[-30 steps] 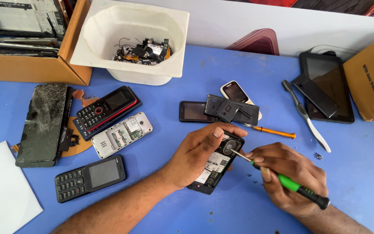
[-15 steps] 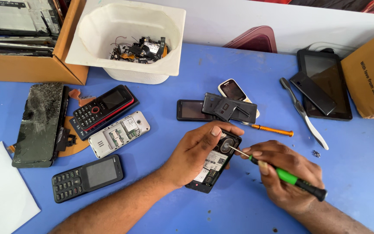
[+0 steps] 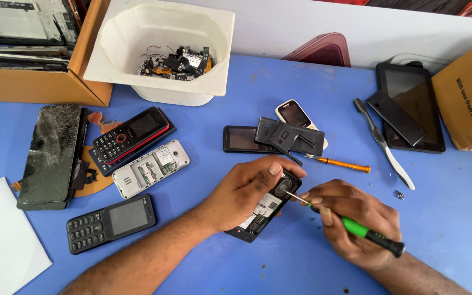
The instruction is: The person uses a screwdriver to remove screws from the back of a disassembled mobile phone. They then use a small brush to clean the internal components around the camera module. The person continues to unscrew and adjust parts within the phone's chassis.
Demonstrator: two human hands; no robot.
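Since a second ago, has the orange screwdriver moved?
No. The orange screwdriver lies in the same spot beside the black cover, pointing the same way.

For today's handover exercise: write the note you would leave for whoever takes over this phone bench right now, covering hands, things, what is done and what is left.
Left hand: pins the opened phone flat on the blue table, back cover off, insides showing.
Right hand: grips the green screwdriver, tip at the phone's upper end by the round speaker.
Nearby: black back cover, orange screwdriver, loose screws to the right.
Done: cover removed.
Left: the inner frame looks still in place; whether any screws remain in it cannot be told.
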